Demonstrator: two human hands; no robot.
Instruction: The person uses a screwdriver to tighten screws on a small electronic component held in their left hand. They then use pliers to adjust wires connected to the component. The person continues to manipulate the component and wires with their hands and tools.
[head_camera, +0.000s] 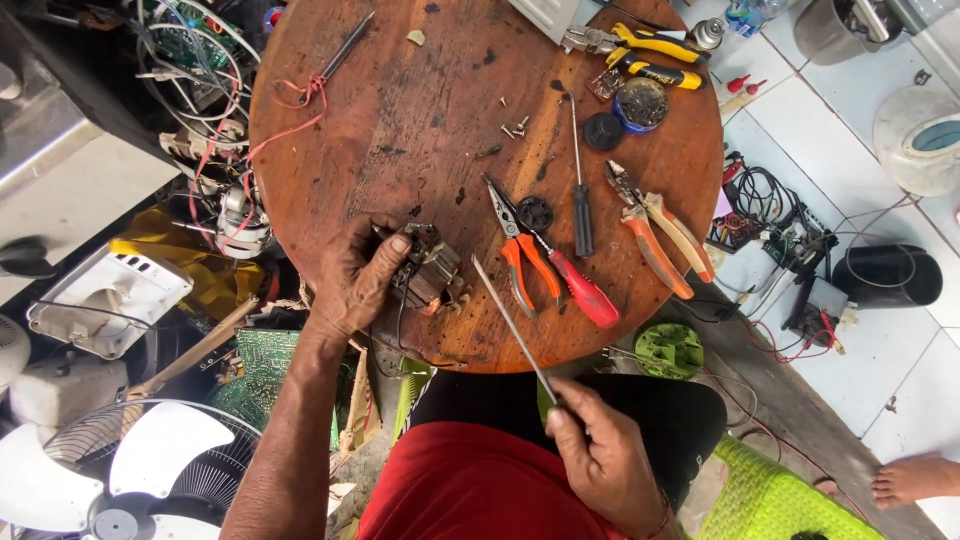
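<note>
The right hand (603, 455), nearest the camera, pinches a thin metal rod (512, 325) whose tip reaches over the round wooden table (400, 110). The left hand (358, 275) grips a small motor (430, 268) at the table's near edge. Just beside lie orange pliers (522, 258), a red screwdriver (580, 290) and a black screwdriver (581, 200).

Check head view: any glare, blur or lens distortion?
Head view: even daylight, soft shadows on the round brown wooden table; white floor tiles bright, nearly washed out; left hand on the small grey motor part sharp; wide-angle bending at edges.
</note>
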